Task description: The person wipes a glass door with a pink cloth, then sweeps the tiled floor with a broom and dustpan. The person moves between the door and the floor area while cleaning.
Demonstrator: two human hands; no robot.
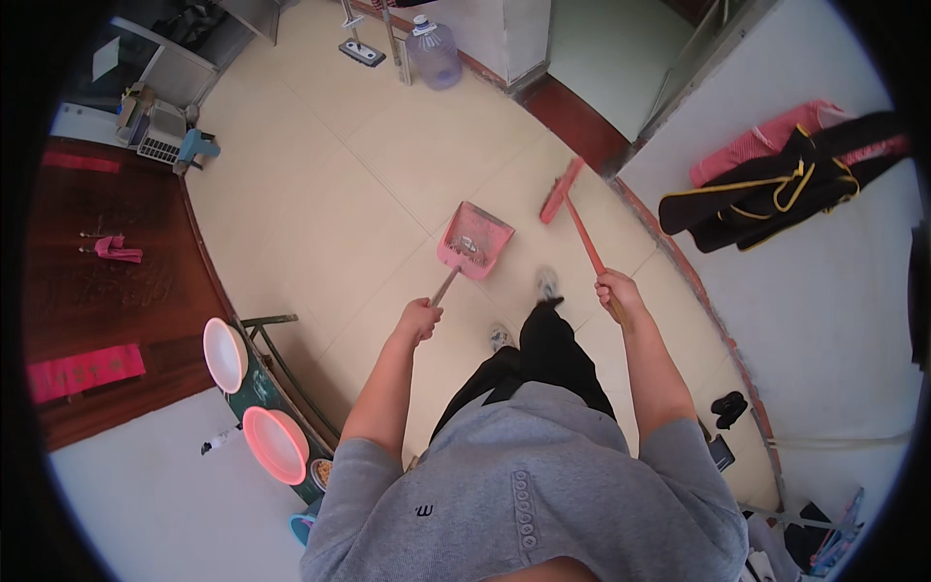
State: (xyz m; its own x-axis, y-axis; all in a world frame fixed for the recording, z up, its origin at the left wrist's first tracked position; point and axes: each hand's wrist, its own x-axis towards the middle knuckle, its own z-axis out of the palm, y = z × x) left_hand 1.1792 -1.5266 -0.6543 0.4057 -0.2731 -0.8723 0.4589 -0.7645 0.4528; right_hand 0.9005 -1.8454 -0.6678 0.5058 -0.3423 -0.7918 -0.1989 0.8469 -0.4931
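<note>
My left hand [420, 321] is closed around the handle of a long-handled pink dustpan [489, 227], whose pan lies in front of my feet with some grey debris in it. Around the stick of a broom, my right hand [618, 292] is wrapped; the red broom head [562, 192] is to the right of the dustpan and apart from it, close to the doorway's dark red threshold. Whether the bristles touch the floor, I cannot tell. Both shoes stand on the tiled floor, below the two tools.
A water-cooler bottle [435, 54] and a flat mop [361, 52] stand ahead. Along the left, a green bench [256, 389] holds basins, near a wooden door [109, 291]. Black garments with yellow trim [778, 189] hang on the right wall; black shoes [729, 409] lie beside it.
</note>
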